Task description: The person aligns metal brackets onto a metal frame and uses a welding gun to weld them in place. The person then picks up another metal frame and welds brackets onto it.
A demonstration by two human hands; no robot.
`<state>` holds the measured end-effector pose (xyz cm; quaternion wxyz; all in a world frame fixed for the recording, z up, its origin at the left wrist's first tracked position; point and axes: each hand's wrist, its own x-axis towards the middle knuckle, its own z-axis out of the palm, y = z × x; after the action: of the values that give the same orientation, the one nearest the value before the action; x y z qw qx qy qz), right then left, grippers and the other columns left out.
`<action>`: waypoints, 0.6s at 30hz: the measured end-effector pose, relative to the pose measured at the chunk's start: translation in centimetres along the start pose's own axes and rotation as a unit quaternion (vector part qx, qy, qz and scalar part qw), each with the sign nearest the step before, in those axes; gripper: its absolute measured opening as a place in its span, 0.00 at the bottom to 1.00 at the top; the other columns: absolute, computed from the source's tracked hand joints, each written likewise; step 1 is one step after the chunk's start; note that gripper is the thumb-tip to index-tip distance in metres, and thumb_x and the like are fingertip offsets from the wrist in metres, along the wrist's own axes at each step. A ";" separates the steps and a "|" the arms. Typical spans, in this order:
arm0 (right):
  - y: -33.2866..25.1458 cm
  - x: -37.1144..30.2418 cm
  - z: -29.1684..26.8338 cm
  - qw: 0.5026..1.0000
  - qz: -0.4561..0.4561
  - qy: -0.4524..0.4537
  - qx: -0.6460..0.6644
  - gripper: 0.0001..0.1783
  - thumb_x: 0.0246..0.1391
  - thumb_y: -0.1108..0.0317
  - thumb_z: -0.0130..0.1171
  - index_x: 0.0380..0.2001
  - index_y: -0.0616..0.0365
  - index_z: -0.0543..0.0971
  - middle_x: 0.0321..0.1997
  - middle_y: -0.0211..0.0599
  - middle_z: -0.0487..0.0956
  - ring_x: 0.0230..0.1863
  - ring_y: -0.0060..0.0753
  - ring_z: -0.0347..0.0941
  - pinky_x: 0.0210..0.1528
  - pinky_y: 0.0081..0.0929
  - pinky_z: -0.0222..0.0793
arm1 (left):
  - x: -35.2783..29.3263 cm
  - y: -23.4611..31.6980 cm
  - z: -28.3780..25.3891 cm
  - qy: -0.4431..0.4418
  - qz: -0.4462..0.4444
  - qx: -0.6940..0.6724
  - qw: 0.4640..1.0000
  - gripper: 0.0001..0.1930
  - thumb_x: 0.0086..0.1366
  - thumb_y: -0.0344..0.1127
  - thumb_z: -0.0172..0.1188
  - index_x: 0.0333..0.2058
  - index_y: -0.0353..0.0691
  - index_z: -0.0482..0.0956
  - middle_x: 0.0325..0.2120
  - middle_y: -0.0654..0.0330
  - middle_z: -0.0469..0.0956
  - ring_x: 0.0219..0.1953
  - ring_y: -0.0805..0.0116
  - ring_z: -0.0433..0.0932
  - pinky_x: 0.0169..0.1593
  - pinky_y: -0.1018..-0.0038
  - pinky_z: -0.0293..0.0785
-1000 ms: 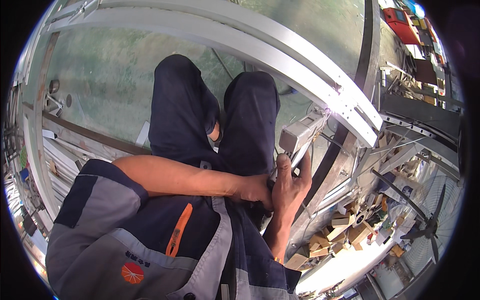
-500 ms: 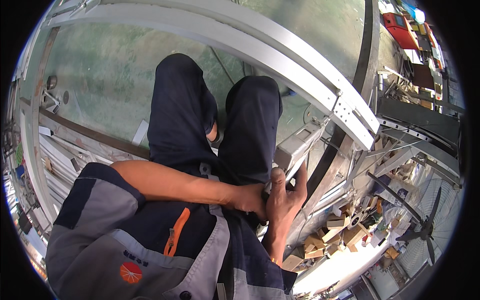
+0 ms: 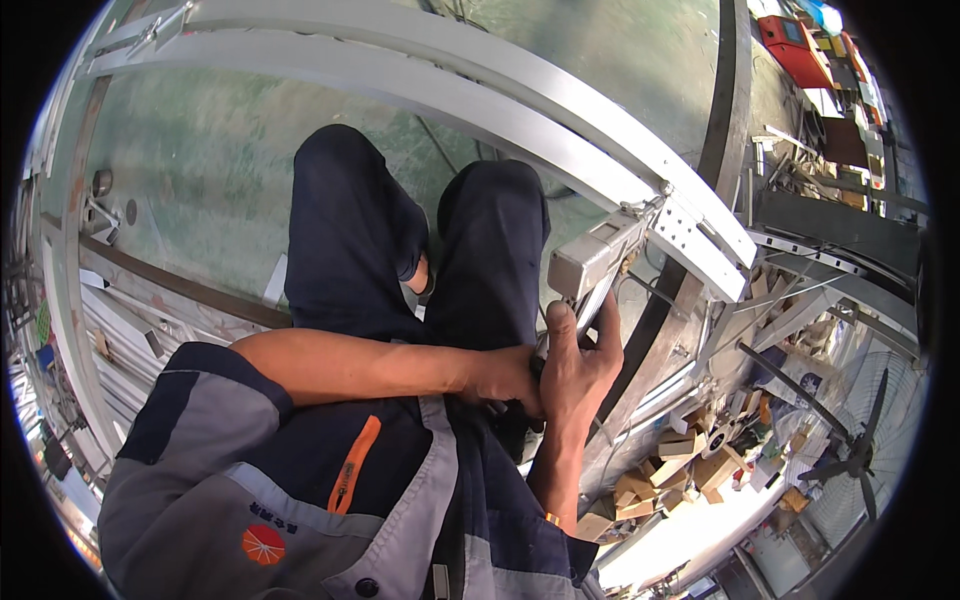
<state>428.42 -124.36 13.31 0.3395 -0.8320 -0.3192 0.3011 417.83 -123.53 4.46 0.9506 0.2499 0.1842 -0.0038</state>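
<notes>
A hand-held tool with a grey, box-shaped metal head (image 3: 590, 258) rises in front of my right knee. Its narrow front end meets the perforated end of a pale metal beam (image 3: 690, 222); whether it touches is too small to tell. My right hand (image 3: 582, 362) is closed round the pale grip below the head, thumb pointing up. Crossing my lap, my left hand (image 3: 505, 380) is closed beside the right one, on a dark lower part of the tool that is mostly hidden by the fingers. The exact kind of tool cannot be made out.
Long pale beams (image 3: 400, 85) run across ahead of my knees. A dark steel rail (image 3: 728, 110) stands beyond, at right. Cardboard boxes (image 3: 700, 465) are heaped at lower right, next to a fan (image 3: 857, 460). A red machine (image 3: 795, 50) sits far right; metal profiles (image 3: 125, 325) lie at left.
The tool's head and my right hand have moved slightly upward in the view, closer to the beam end. My knees have shifted a little left. Both hands keep their grip.
</notes>
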 end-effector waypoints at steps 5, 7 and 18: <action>0.2 0.3 0.1 1.000 0.005 -0.003 0.009 0.39 0.59 0.55 0.71 0.63 0.74 0.73 0.53 0.59 0.80 0.54 0.48 0.79 0.58 0.39 0.72 | 0.6 -0.8 -0.7 -0.006 -0.003 0.018 1.000 0.13 0.47 0.26 0.71 0.35 0.33 0.85 0.30 0.60 0.84 0.33 0.69 0.80 0.38 0.72 0.75; 0.5 0.3 0.0 1.000 0.004 -0.001 0.012 0.39 0.59 0.54 0.71 0.63 0.74 0.73 0.54 0.59 0.80 0.54 0.49 0.79 0.58 0.39 0.72 | 0.4 0.0 -0.3 -0.004 -0.020 0.022 1.000 0.13 0.47 0.25 0.71 0.35 0.33 0.85 0.30 0.59 0.84 0.33 0.69 0.80 0.38 0.72 0.75; -0.1 0.5 0.1 1.000 0.008 -0.005 0.010 0.42 0.59 0.50 0.71 0.64 0.75 0.72 0.55 0.61 0.79 0.56 0.53 0.78 0.59 0.42 0.72 | 0.2 0.1 -0.2 0.013 -0.008 -0.013 1.000 0.14 0.47 0.22 0.70 0.36 0.31 0.86 0.29 0.56 0.85 0.30 0.66 0.82 0.35 0.71 0.76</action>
<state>428.61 -123.93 13.17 0.3442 -0.8295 -0.3108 0.3112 417.97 -123.34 4.28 0.9511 0.2360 0.1991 -0.0059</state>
